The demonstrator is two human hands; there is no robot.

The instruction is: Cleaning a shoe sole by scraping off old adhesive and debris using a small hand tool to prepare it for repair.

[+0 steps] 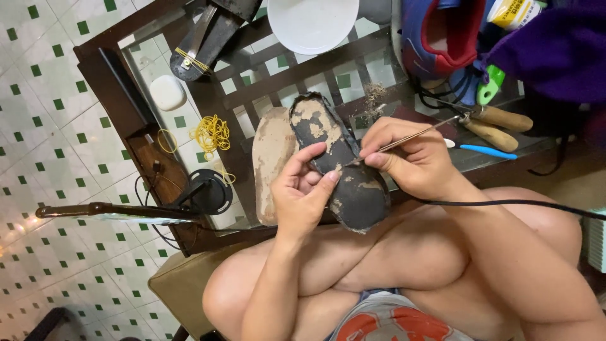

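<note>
Head view looks straight down over a glass-topped table [265, 82] with a dark wooden frame, and everything here is placed against the black shoe sole [344, 167] at its near edge. Far to the left of the sole, a thin lamp arm [113, 211] reaches across the green-and-white tiled floor [38, 126], ending in a round black base [211, 192]. Up and left of the sole lie a white oval bar [167, 92] and a heap of yellow rubber bands [212, 134]. Just left of the sole, touching it, lies a tan insole [271, 155]. The left hand [304, 192] clamps the sole's left edge, thumb across its worn, patchy face and fingers curled behind. The sole stands tilted, its toe over the glass and its heel above the bare knees. On the sole's right edge the right hand [410, 158] pinches shut on a thin metal awl [410, 136], whose tip meets the sole's rim. Above the sole sits a white bowl [312, 22]. Right of the sole lie two wooden-handled tools [499, 126], a blue pen [487, 151] and a blue-and-red shoe [439, 35].
</note>
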